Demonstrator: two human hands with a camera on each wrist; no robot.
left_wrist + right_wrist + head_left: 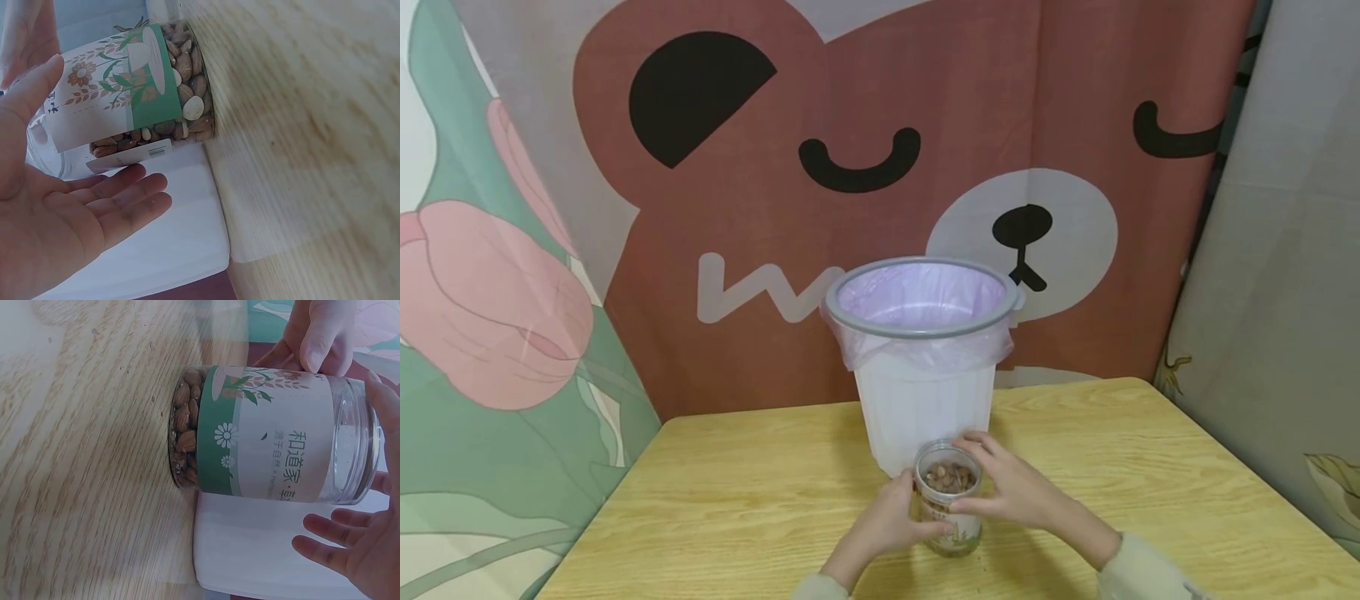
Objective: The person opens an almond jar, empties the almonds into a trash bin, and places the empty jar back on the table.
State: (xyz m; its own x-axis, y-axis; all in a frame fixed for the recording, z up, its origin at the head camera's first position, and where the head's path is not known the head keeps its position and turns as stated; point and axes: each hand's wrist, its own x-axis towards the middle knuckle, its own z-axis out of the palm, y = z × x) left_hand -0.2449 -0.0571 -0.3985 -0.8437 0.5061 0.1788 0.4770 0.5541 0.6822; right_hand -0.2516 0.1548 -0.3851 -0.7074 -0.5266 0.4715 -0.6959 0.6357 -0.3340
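Note:
A clear plastic jar (964,533) stands upright on the table in front of the bin, with no lid on its mouth. Brown almonds (184,65) and a few pale pieces show through its base. Its white and green label (250,437) carries flowers and Chinese characters. My left hand (886,523) is at the jar's left side, thumb toward the front and fingers loosely extended behind. Around the jar's mouth from the right reaches my right hand (1018,492), its thumb by the rim and its other fingers spread. Firm contact with the jar cannot be made out for either hand.
Just behind the jar is a white bin (925,408) with a grey rim and a translucent purple bag lining it. The wood-grain table (722,492) extends to both sides. A bear-print curtain (880,225) hangs behind, with other curtains left and right.

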